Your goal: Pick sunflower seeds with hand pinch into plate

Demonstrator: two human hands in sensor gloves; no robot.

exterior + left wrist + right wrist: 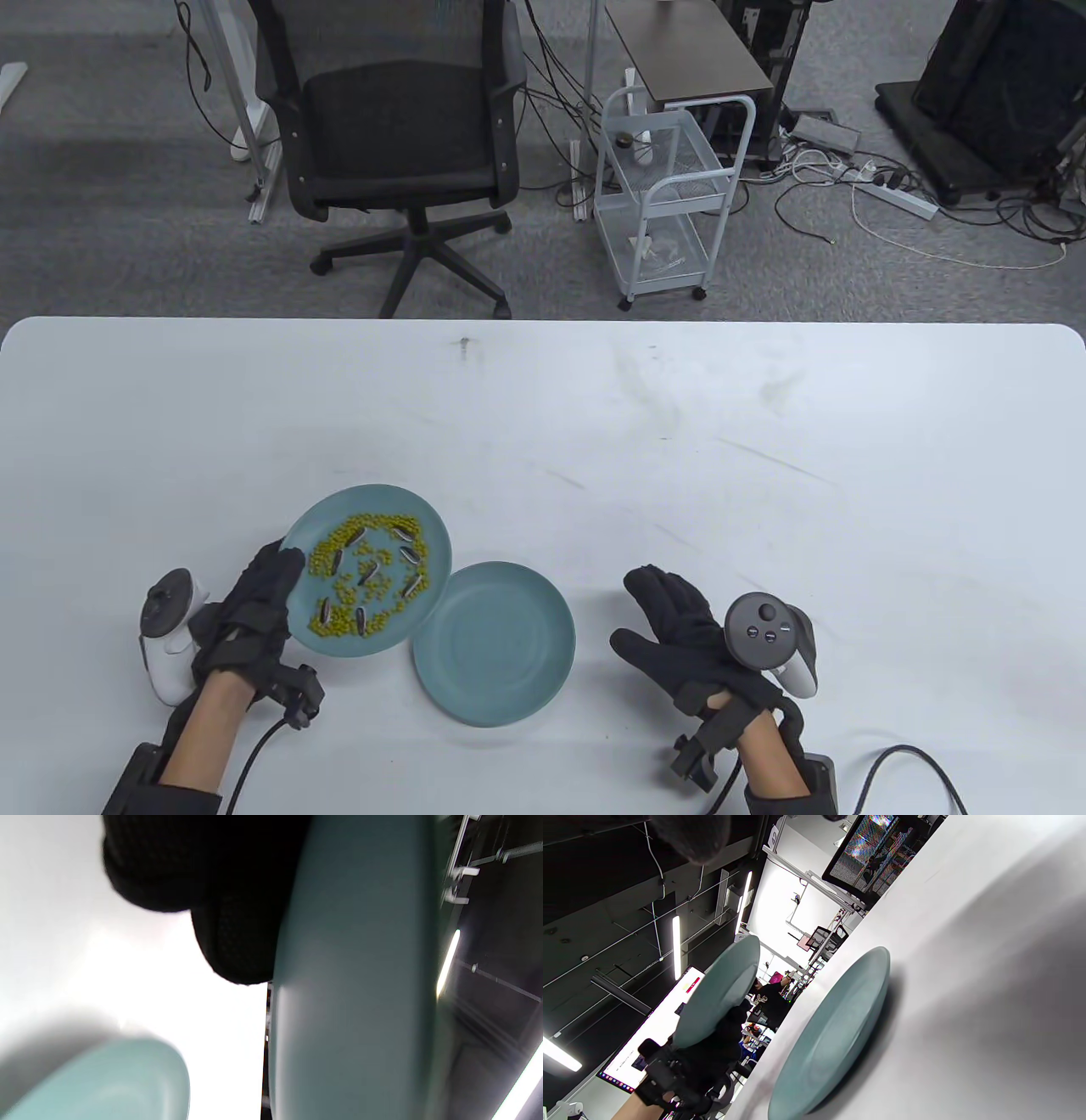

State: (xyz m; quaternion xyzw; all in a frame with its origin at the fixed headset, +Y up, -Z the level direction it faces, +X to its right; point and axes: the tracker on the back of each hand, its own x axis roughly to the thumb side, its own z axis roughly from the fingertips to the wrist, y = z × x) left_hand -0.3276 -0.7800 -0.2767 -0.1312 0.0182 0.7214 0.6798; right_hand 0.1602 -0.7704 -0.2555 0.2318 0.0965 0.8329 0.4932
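My left hand (254,598) grips the near-left rim of a teal plate (424,518) and holds it raised above the table. That plate carries several striped sunflower seeds (412,554) mixed among many small yellow-green beans (339,620). Its underside fills the left wrist view (352,984), and it shows lifted in the right wrist view (717,993). A second teal plate (496,645) lies bare on the table beside it; it also shows in the right wrist view (835,1031). My right hand (666,624) rests open on the table to the right of the bare plate, holding nothing.
The white table (679,441) stretches far beyond the plates. An office chair (399,136) and a white wire cart (666,187) stand on the floor behind the far edge. Glove cables trail off the near edge at both wrists.
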